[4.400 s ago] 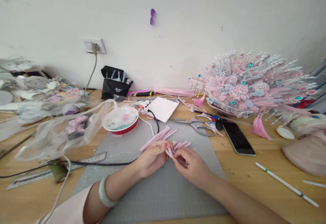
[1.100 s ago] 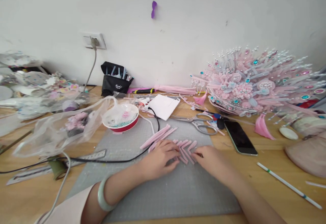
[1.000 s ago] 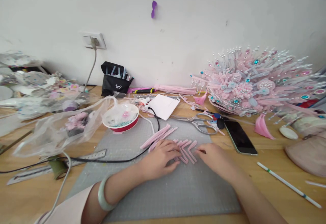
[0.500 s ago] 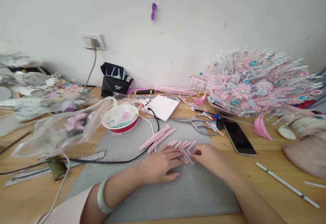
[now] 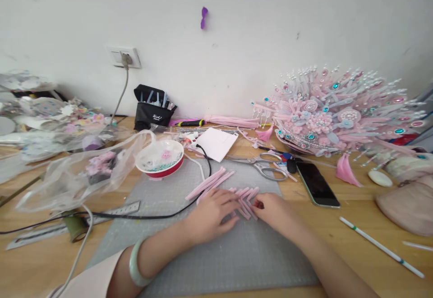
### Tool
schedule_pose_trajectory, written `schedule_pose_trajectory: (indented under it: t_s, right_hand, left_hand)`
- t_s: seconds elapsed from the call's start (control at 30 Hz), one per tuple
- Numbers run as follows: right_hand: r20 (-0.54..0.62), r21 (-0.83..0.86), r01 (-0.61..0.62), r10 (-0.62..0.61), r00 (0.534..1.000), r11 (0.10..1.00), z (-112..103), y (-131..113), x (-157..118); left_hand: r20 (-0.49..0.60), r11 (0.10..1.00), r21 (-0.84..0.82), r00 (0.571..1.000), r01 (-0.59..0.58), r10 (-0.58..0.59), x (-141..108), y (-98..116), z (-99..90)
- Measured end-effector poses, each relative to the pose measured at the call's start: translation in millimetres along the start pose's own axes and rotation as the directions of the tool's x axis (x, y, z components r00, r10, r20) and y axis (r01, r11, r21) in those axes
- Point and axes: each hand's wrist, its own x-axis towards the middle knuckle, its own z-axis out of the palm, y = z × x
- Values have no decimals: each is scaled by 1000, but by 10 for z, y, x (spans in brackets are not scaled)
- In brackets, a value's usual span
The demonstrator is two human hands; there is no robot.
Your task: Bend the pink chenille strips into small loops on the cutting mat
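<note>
A row of bent pink pipe cleaners (image 5: 247, 205), nested like chevrons, lies on the grey cutting mat (image 5: 216, 266). My left hand (image 5: 213, 212) rests at the left side of the row, fingers stretched out, partly covering it. At the right end, my right hand (image 5: 275, 210) has curled fingers, with thumb and index finger pinched at the outermost pipe cleaner. Just behind my left hand is a bundle of straight pink pipe cleaners (image 5: 211, 182).
Behind the mat lie scissors (image 5: 259, 165), a white card (image 5: 218, 143) and a bowl of beads (image 5: 159, 165). A phone (image 5: 318, 185) and a large beaded pink headpiece (image 5: 324, 117) are on the right. A black cable (image 5: 145, 217) crosses the mat; a plastic bag (image 5: 111, 171) sits left.
My right hand has shifted slightly left, and the bent pipe cleaners sit closer together. My left hand has stayed nearly in place, its fingers a little more bent.
</note>
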Motion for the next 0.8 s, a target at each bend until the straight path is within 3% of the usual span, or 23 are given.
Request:
schedule_pose_trajectory:
  t_s: [0.1, 0.2, 0.53, 0.8]
  right_hand:
    - [-25, 5, 12, -11, 1000, 1000, 1, -11, -1]
    - [-57, 18, 32, -31, 998, 999, 20, -44, -4]
    - [-145, 118, 155, -137, 980, 981, 273, -250, -40]
    - [-199, 192, 239, -200, 959, 952, 331, -270, -20]
  left_hand:
    - [-146, 960, 78, 956, 269, -256, 8, -54, -9]
    - [-130, 905, 146, 915, 399, -382, 1, -115, 10]
    - [-17, 902, -191, 918, 387, -397, -4, -120, 94]
    - [29, 788, -485, 908, 378, -418, 28, -126, 88]
